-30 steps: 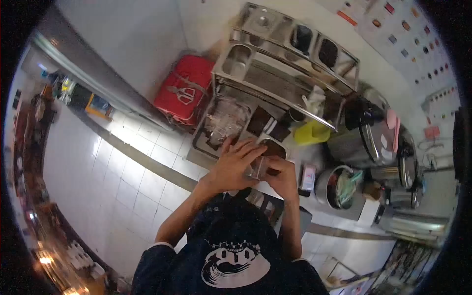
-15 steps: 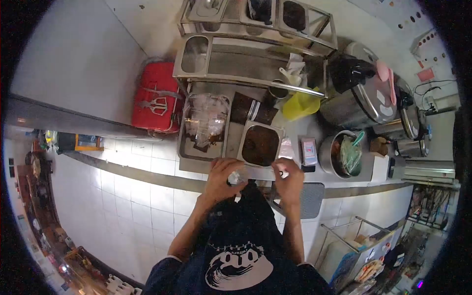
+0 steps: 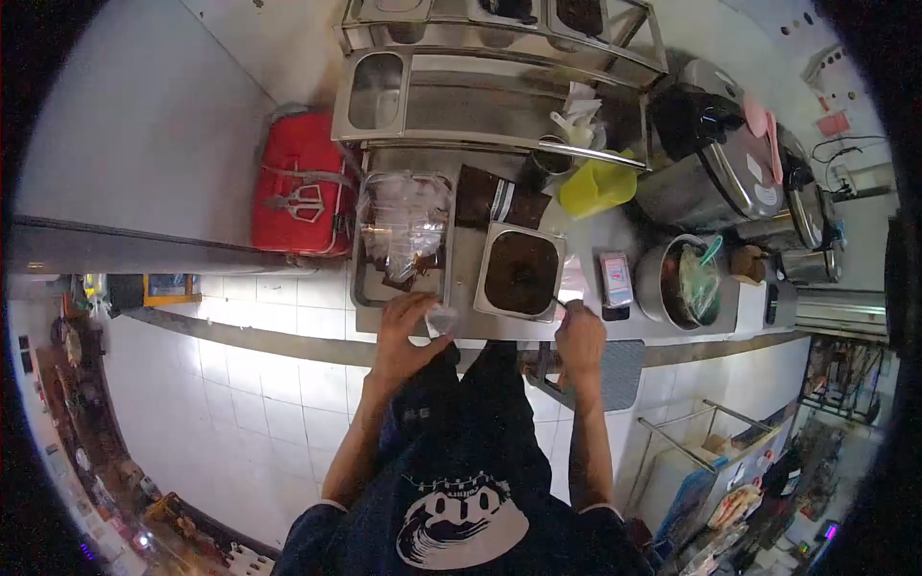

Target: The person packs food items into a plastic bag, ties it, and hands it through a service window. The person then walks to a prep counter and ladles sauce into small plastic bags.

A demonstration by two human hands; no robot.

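My left hand [image 3: 399, 341] is wrapped round a small clear plastic bag [image 3: 442, 321] at the counter's front edge, below the tray of packets. On the right, my right hand [image 3: 581, 344] is closed round the handle of a utensil [image 3: 561, 304], whose far end reaches to the square steel pan's corner. Dark brown contents fill much of that steel pan [image 3: 479, 300]. Left of it, a metal tray [image 3: 358, 278] holds a pile of clear plastic packets [image 3: 403, 226]. Dark flat packets [image 3: 480, 197] lie behind the pan.
A red bag [image 3: 300, 187] stands left of the tray. Behind is a steel rack [image 3: 461, 144]. To the right are a yellow jug [image 3: 595, 187], a small box [image 3: 616, 279], a round pot [image 3: 653, 283] with a green bag, and large lidded cookers [image 3: 706, 182].
My hands were close together over the pan a second ago and have moved apart. The right one now holds a utensil at the pan's corner. The view has turned and levelled.
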